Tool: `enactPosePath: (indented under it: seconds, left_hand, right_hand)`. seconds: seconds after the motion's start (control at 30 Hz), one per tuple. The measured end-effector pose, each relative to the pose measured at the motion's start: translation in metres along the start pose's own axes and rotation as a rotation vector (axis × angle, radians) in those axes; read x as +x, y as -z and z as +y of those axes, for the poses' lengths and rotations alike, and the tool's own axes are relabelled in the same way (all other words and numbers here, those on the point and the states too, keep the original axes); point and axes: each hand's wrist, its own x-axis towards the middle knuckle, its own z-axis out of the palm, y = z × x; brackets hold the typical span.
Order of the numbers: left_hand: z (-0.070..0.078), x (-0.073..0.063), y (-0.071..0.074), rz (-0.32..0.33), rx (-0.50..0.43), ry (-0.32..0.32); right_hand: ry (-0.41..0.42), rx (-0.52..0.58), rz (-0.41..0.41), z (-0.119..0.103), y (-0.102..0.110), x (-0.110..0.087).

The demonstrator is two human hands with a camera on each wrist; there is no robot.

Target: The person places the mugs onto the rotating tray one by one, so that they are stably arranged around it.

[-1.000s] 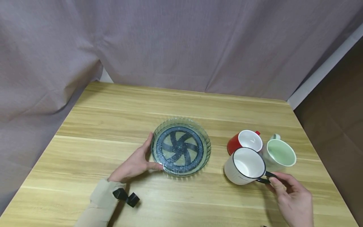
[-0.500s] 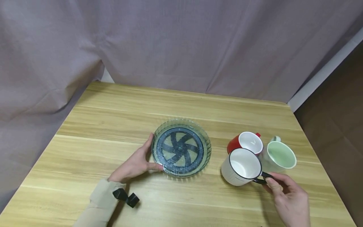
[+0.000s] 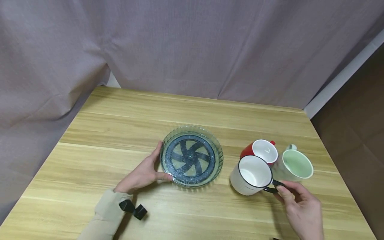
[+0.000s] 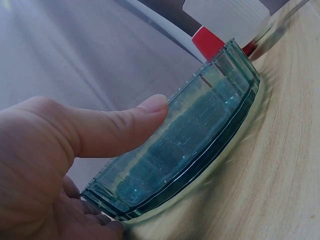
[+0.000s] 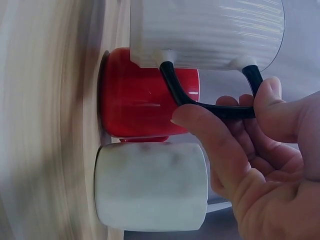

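Note:
My left hand holds the left side of a round, clear glass dish, its thumb at the rim and its fingers along the wall. The dish rests on the table and has a dark swirl pattern in its base. By its black handle, my right hand pinches a white enamel mug with a black rim. The mug is upright and a little above the table, as the right wrist view shows. Behind it stands a red mug, and to the right a pale green mug.
A wooden table carries everything. A grey curtain hangs behind its back edge, and a brown panel rises on the right. A small black device is on the left wrist.
The white mug has moved left towards the glass dish, carried by my right hand. My left hand and the dish have stayed in place, as have the red and green mugs.

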Motion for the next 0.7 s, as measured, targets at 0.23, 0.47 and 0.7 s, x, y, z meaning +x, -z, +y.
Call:
enactPosePath:
  seconds: [0.23,0.47,0.7]
  left_hand:
    - [0.001,0.0,-0.001,0.003,-0.004,0.003]
    - [0.0,0.0,0.0,0.003,-0.001,0.0]
    - [0.001,-0.001,0.0,-0.004,-0.011,0.011]
  right_hand:
    - [-0.013,-0.014,-0.007,-0.003,-0.003,0.0]
    - [0.007,-0.009,-0.024,-0.006,-0.004,0.001]
    - [0.025,-0.004,-0.043,-0.011,-0.008,0.003]
